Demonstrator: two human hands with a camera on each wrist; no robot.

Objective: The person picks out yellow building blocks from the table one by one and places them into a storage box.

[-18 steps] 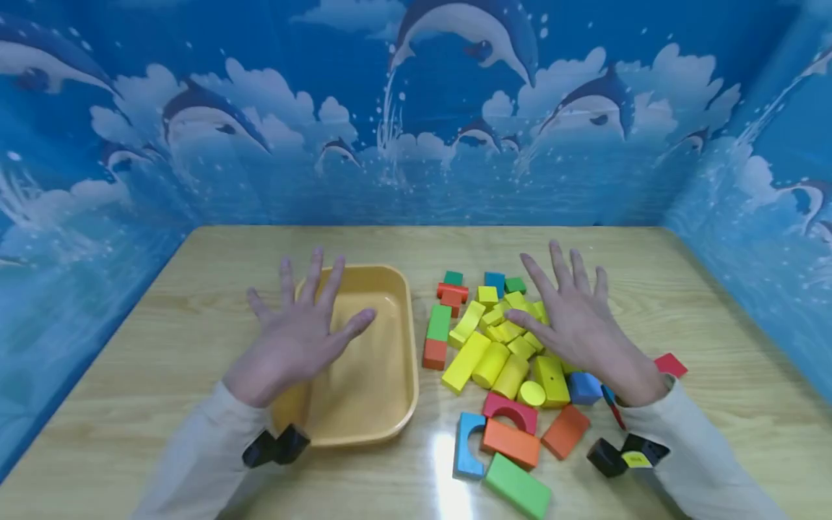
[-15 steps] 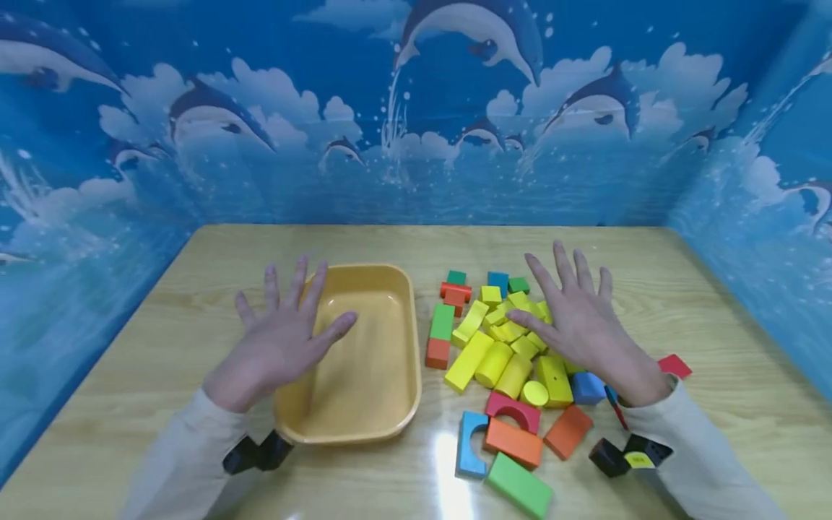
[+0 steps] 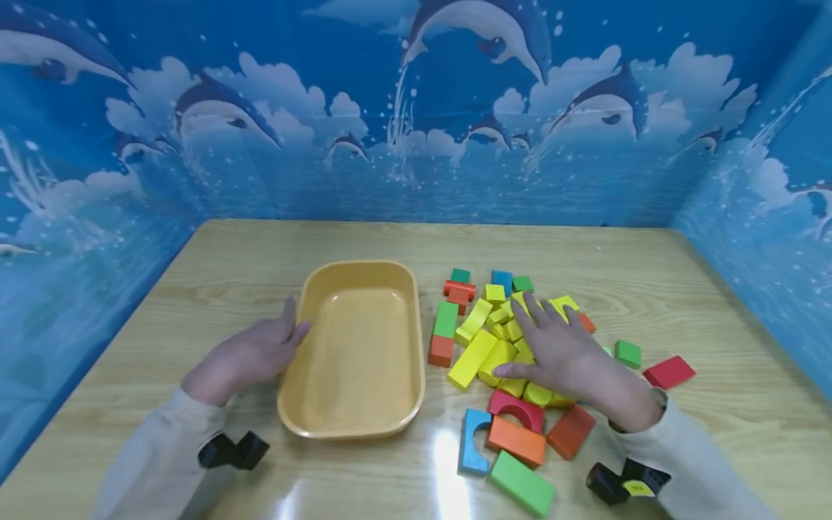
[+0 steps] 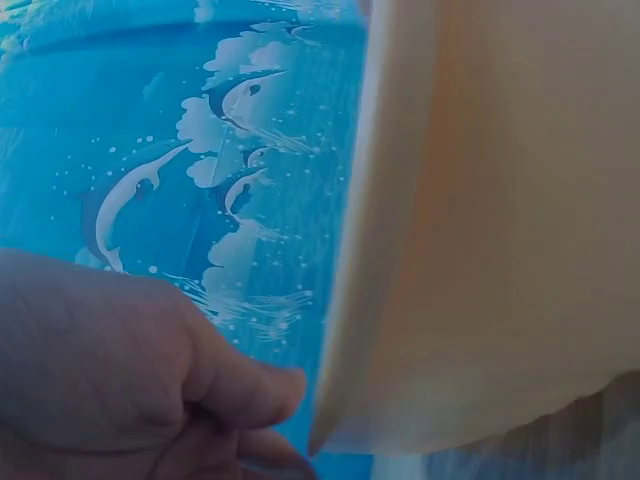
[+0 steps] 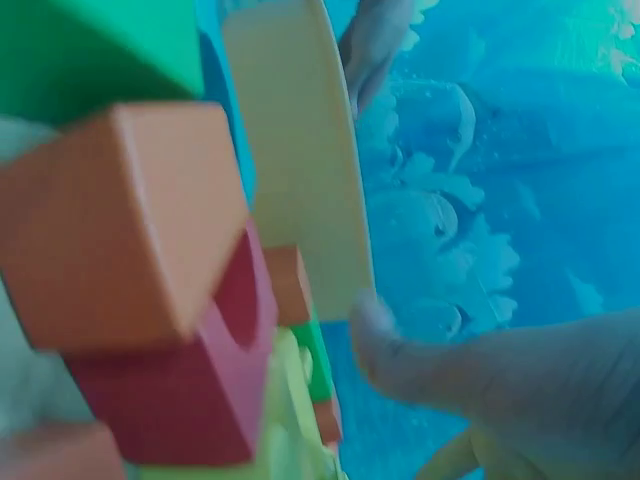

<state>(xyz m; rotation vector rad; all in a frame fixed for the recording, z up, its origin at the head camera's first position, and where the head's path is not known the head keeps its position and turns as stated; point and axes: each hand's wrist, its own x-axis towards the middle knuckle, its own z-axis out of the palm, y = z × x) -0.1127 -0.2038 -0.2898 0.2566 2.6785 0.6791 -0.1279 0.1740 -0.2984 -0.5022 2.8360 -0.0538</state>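
At the left side of the yellow-tan plastic basin (image 3: 354, 361), my left hand (image 3: 250, 355) has its fingertips right at the rim. In the left wrist view its thumb (image 4: 235, 390) lies close beside the basin's edge. My right hand (image 3: 568, 355), fingers spread and palm down, hovers over or rests on a pile of yellow wooden blocks (image 3: 472, 359); it hides part of the pile. From the right wrist view, the right thumb (image 5: 440, 370) points toward the basin, with nothing held.
Around the pile lie a red arch block (image 3: 518, 409), a blue arch block (image 3: 472, 442), an orange block (image 3: 516, 440), a long green block (image 3: 522, 482) and a red block (image 3: 669, 372). Blue dolphin-print cloth (image 3: 416, 180) surrounds the wooden table (image 3: 162, 318).
My left hand has come down and left from above the basin to its left rim. My right hand has lowered onto the yellow pile, uncovering green and red blocks on the right.
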